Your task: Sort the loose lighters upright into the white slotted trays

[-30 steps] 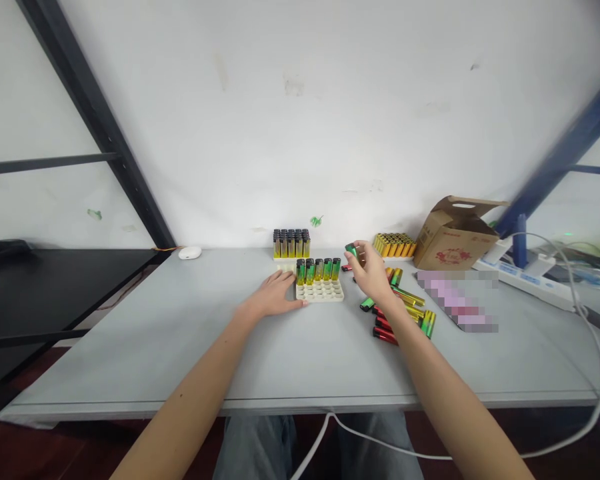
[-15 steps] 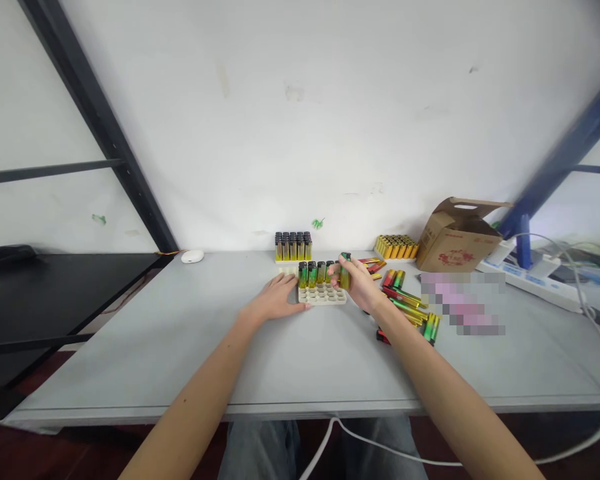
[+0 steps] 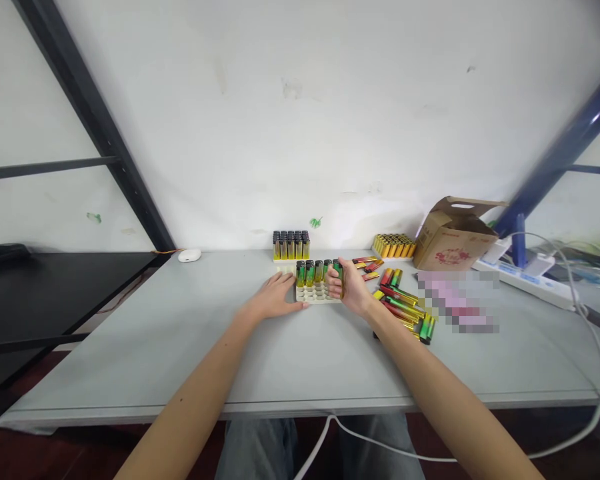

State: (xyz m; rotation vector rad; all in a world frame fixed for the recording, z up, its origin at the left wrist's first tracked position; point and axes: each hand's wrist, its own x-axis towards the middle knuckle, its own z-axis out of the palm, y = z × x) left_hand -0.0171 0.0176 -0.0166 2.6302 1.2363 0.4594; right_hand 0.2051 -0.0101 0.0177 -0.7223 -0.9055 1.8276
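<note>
A cream slotted tray [image 3: 314, 294] lies mid-table with one row of upright green-yellow lighters [image 3: 313, 271] at its back. My left hand [image 3: 275, 299] rests flat on the table, fingers stretched out, touching the tray's left side. My right hand [image 3: 349, 288] is closed on a green-yellow lighter [image 3: 339, 273] held upright over the tray's right side. A loose heap of red, green and yellow lighters [image 3: 401, 303] lies just right of my right hand.
Against the wall stand a full tray of black-topped lighters [image 3: 291, 245], a tray of yellow lighters [image 3: 394, 246] and an open cardboard box [image 3: 454, 234]. A white round object [image 3: 189, 255] sits back left. A power strip [image 3: 533, 279] and white cables [image 3: 587, 320] lie right.
My right hand picked a lighter from near the heap, carried it left and brought it down over the tray's right side. My left hand stayed put.
</note>
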